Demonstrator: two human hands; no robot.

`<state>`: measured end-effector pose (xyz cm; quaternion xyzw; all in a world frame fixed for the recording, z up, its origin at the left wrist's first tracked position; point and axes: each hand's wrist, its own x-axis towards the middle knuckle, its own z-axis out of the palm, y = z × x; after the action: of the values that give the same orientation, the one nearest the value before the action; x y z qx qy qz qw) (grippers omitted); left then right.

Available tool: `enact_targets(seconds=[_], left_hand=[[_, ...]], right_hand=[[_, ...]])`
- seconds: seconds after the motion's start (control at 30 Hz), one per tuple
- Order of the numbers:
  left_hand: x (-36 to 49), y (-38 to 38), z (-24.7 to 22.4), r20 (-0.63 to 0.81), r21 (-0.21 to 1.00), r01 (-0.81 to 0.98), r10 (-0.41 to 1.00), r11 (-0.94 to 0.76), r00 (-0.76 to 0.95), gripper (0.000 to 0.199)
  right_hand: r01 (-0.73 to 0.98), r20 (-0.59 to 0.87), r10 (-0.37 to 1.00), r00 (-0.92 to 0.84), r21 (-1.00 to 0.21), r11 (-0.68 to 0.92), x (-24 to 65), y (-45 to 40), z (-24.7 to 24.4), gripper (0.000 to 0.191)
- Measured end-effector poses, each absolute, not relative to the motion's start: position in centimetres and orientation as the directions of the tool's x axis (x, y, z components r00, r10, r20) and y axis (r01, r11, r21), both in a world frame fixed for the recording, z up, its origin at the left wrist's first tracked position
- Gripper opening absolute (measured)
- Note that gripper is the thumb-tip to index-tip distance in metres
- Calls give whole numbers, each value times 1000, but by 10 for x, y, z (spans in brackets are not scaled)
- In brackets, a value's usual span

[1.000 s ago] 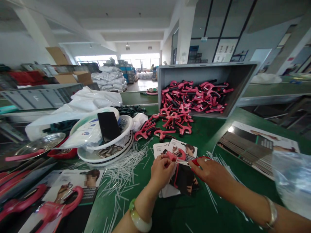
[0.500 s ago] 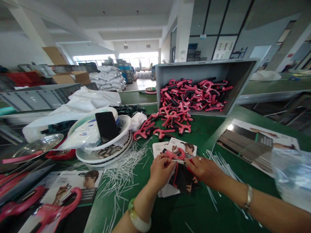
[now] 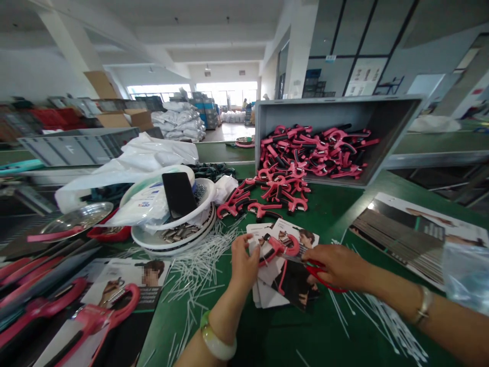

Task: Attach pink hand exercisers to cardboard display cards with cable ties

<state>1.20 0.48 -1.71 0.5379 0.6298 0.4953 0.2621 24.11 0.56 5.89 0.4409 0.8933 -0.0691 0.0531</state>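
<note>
My left hand (image 3: 244, 265) pinches the edge of a printed card (image 3: 263, 260) carrying a pink-and-black handled tool (image 3: 280, 247). My right hand (image 3: 338, 266) is shut on red-handled scissors (image 3: 319, 272), whose blades point left and end close to that tool. Under both hands lies a stack of printed cards (image 3: 294, 280). Loose white plastic ties (image 3: 198, 270) are scattered left of my left hand, and more (image 3: 382, 316) lie beneath my right forearm.
A tilted grey crate (image 3: 336, 109) holds several pink-and-black tools, and more lie in a heap (image 3: 278, 196) on the green table (image 3: 336, 209). Stacked plates (image 3: 171, 244), a phone (image 3: 179, 194), and carded tools (image 3: 103, 311) stand left.
My right hand has drawn back to the right, showing more of the scissors. My left hand has lifted and tilted the card with the tool. The view has shifted slightly.
</note>
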Motion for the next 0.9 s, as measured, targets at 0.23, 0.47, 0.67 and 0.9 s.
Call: enact_targets(seconds=[0.23,0.47,0.67,0.9], left_hand=[[-6,-10,-10,67,738,675,997,-21,-42,20],[-11,-3,-16,-17,823,568,1000,22,-14,25],[-16,1,-22,-16,866,499,1000,8,13,24],[-16,4,-28,-42,873,487,999,35,3,25]], right_hand=[[785,-386,689,-614,-203,586,196,20,92,40],[761,-456,614,-644,-296,578,179,46,85,40],[805,-623,509,-593,-459,376,179,67,76,55],[733,-545,504,-670,-379,566,173,72,80,49]])
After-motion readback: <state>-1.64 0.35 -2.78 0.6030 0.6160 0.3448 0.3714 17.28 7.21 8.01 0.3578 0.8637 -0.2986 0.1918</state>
